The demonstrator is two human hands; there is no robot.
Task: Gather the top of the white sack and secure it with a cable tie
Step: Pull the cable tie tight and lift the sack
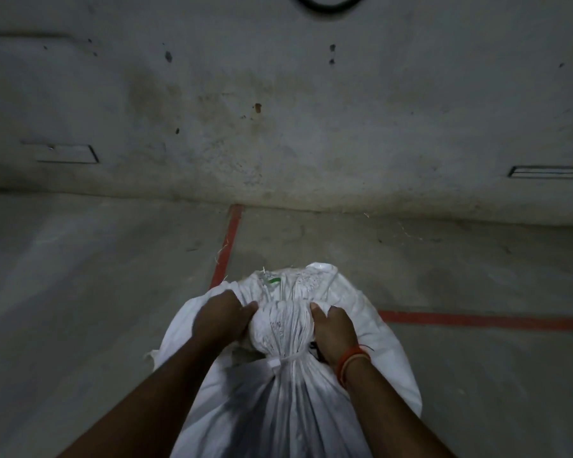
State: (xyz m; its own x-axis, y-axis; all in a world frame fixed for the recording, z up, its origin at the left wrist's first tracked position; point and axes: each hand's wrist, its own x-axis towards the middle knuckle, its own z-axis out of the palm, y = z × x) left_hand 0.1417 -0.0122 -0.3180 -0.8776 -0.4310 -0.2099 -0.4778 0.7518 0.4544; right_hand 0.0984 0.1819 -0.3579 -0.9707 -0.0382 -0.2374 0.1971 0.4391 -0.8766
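A white woven sack [278, 408] stands on the concrete floor directly below me. Its top is bunched into a pleated neck, and a white cable tie [286, 359] is cinched around that neck. Above the tie the gathered cloth fans out into a ruffled head [288, 292] with a small green mark. My left hand [220, 317] grips the bunched cloth on the left of the head. My right hand [333, 330], with an orange thread band on its wrist, grips the cloth on the right. Both hands sit just above the tie.
Red painted lines [227, 246] run across the grey concrete floor, one toward the wall and one [477, 319] off to the right. A stained concrete wall [278, 127] rises close ahead. A black cable [328, 4] loops at the top edge.
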